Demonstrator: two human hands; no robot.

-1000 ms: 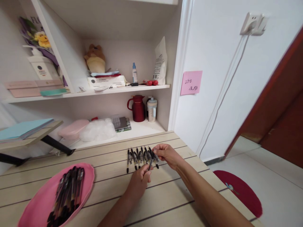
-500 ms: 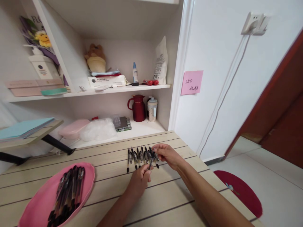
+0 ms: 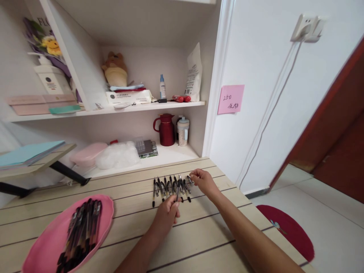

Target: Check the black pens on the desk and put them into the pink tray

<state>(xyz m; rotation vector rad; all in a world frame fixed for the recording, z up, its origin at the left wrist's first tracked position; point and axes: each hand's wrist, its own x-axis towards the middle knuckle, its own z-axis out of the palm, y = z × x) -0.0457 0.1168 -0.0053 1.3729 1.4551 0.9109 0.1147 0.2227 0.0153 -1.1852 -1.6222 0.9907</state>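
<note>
My left hand [image 3: 168, 213] is closed around the lower part of an uncapped pen [image 3: 178, 190], its tip pointing up and away. My right hand [image 3: 205, 182] has thumb and forefinger pinched on a dark pen cap [image 3: 189, 180] at the right end of the row. Between and beyond my hands lies a row of uncapped black pens [image 3: 154, 192], side by side on the table, with loose caps among them. The left hand partly covers the lower ends of some pens.
A pink tray [image 3: 109, 223] with many capped pens [image 3: 85, 227] stands at the left of the slatted table [image 3: 127, 212]. Behind it, a shelf holds a red jug [image 3: 166, 131], a cup [image 3: 182, 132] and a plastic bag [image 3: 118, 155]. A red round stool [image 3: 290, 231] is at the right.
My right hand has moved away from the pen's top to the right, taking the cap off it down beside the row. My left hand keeps the pen, now turned more upright.
</note>
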